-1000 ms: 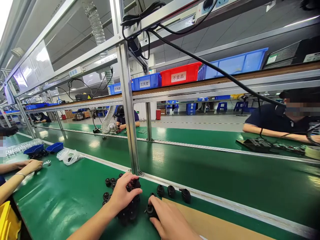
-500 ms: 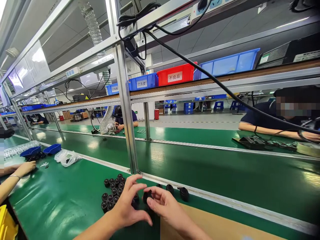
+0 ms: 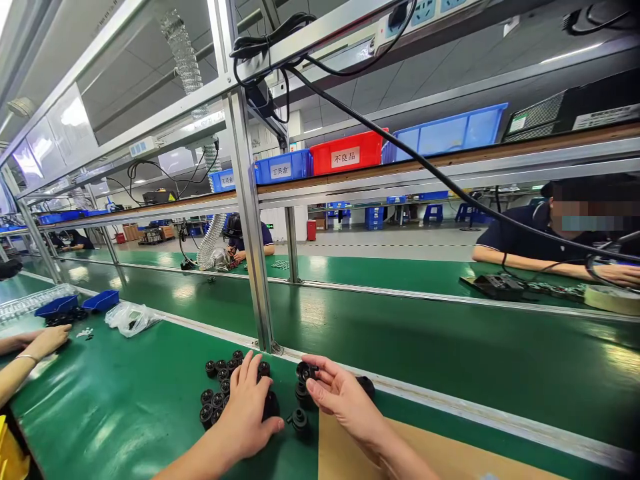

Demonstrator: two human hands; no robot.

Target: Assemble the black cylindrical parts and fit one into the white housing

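Note:
My right hand (image 3: 345, 398) pinches a small round black part (image 3: 304, 371) between thumb and fingers, its hollow side showing. My left hand (image 3: 249, 407) is spread over the right side of a group of several round black parts (image 3: 219, 400) on the green table; whether it touches any is hidden. Between my hands, one black part with a short spout (image 3: 299, 421) stands on the table, and another sits just under the held one. A further black part (image 3: 367, 385) shows behind my right hand, near the metal rail.
A brown board (image 3: 370, 453) lies at front right. A metal post (image 3: 253, 233) rises behind my hands. Blue trays (image 3: 101, 301), a plastic bag (image 3: 131, 319) and a co-worker's hands (image 3: 50, 343) are at left. Bins (image 3: 345, 159) line the shelf above.
My left hand has moved left and down onto the group of parts. My right hand has lifted slightly with its black part, and a spouted part between my hands has come into view.

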